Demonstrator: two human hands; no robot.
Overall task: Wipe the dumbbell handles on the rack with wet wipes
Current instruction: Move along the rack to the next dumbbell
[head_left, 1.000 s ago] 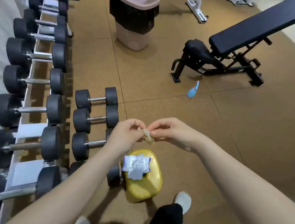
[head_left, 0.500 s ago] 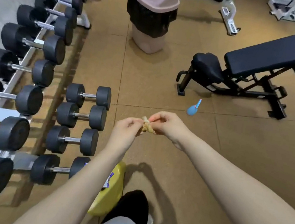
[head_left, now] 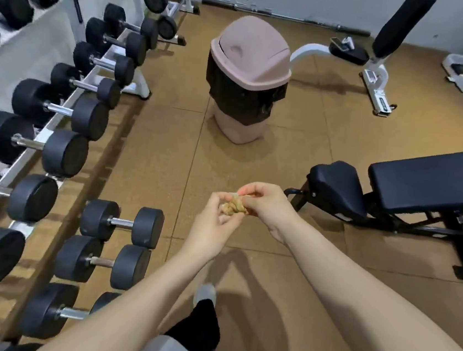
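Both hands pinch one small, dirty, balled-up wipe [head_left: 234,206] between them: the left hand [head_left: 213,226] from below, the right hand [head_left: 268,205] from the side. The pink bin [head_left: 248,70] stands straight ahead, well apart. The dumbbells on the rack [head_left: 45,151] lie off to the left, nearer the left hand, their shiny handles [head_left: 27,143] pointing across toward the floor dumbbells [head_left: 121,222].

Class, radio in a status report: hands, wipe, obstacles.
Left hand and right hand both pinching crumpled, browned wipe. Pink bin straight ahead. Floor between bare; bench off right.
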